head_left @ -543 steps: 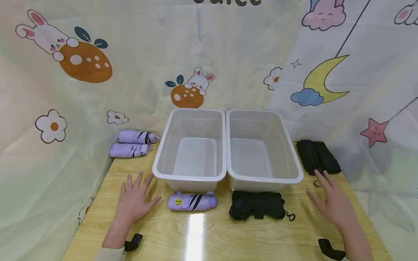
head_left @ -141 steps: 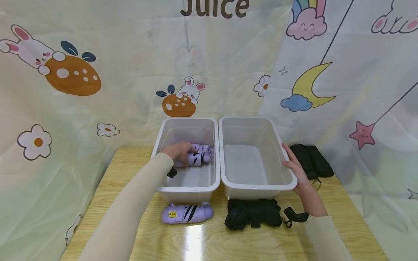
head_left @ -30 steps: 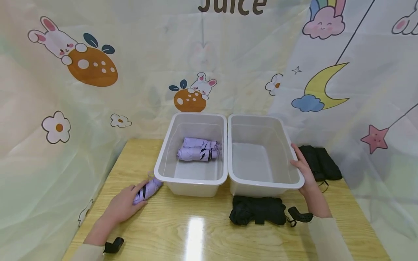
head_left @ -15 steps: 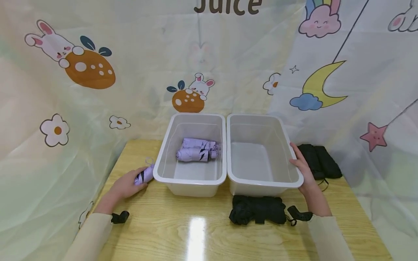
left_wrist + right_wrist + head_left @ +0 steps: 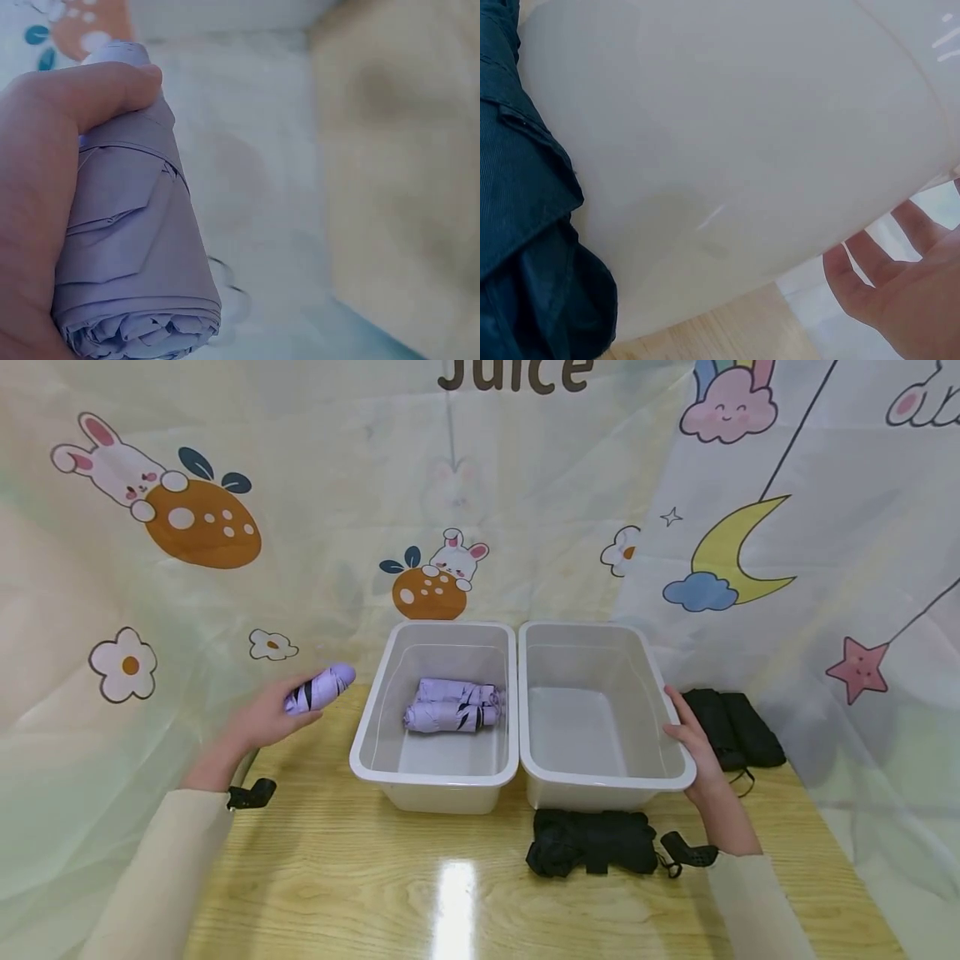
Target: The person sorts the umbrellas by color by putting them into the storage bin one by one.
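Note:
My left hand [image 5: 262, 717] grips a folded lavender umbrella [image 5: 321, 688] with black stripes, raised off the table to the left of the left bin. In the left wrist view the thumb lies across the umbrella [image 5: 139, 225], whose rolled end faces the camera. Two more lavender umbrellas [image 5: 452, 705] lie side by side inside the left white bin [image 5: 435, 774]. At the right white bin [image 5: 611, 777], my right hand [image 5: 696, 745] holds the right rim, its thumb over the edge. The right wrist view shows its fingers [image 5: 870, 262] against the bin's outer side.
A folded black umbrella [image 5: 592, 843] lies in front of the right bin. Two more black umbrellas [image 5: 735, 728] lie behind my right hand. Both bins stand side by side on the wooden table [image 5: 360, 893], close to a printed cloth backdrop [image 5: 525, 527].
Two lavender umbrellas have gone from the table's back left into the left bin. The third was taken from the front and has just been lifted. The right hand stays on its rim.

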Motion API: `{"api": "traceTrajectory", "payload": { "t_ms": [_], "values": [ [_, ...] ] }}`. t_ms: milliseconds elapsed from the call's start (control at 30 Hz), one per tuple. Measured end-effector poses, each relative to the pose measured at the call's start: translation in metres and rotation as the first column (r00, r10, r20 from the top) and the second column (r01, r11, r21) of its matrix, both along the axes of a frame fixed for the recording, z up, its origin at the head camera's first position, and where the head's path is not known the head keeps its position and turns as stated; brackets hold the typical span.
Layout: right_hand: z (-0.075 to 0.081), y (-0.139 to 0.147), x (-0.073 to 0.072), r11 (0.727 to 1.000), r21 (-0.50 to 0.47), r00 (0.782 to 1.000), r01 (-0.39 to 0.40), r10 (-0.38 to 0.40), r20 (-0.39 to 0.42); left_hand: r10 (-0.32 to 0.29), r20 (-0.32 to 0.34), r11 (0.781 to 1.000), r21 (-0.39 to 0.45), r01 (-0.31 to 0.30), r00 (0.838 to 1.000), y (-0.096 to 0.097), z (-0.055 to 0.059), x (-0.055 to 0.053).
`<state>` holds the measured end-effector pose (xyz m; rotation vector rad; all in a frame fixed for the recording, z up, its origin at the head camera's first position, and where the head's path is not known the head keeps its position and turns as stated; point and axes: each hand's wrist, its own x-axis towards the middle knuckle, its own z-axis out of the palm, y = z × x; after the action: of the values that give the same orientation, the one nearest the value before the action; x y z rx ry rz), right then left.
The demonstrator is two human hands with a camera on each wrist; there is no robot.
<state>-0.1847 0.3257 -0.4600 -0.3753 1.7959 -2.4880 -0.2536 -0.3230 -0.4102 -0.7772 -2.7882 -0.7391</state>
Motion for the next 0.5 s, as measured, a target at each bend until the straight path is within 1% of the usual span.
{"api": "traceTrajectory", "payload": {
  "t_ms": [133, 233, 367, 433, 500],
  "values": [
    [0.001, 0.001, 0.0, 1.0, 0.002, 1.0, 0.001, -0.001, 0.003, -0.007, 0.007, 0.999, -0.044, 0.007, 1.0, 0.018, 0.032, -0.017],
    [-0.001, 0.001, 0.0, 1.0, 0.011, 1.0, 0.004, -0.004, 0.006, -0.021, 0.016, 0.998, -0.066, 0.022, 1.0, 0.036, 0.05, -0.028],
    [0.0, -0.001, 0.001, 1.0, 0.02, 1.0, 0.007, -0.007, 0.008, -0.074, 0.011, 0.991, -0.107, 0.075, 0.997, 0.063, 0.068, -0.04],
    [0.001, -0.001, 0.001, 1.0, 0.022, 1.0, 0.009, -0.009, 0.007, -0.094, 0.011, 0.986, -0.136, 0.095, 0.995, 0.079, 0.074, -0.045],
    [0.002, -0.001, 0.002, 1.0, 0.025, 1.0, 0.012, -0.012, 0.011, -0.129, 0.021, 0.981, -0.146, 0.131, 0.991, 0.094, 0.078, -0.051]
  ]
}}
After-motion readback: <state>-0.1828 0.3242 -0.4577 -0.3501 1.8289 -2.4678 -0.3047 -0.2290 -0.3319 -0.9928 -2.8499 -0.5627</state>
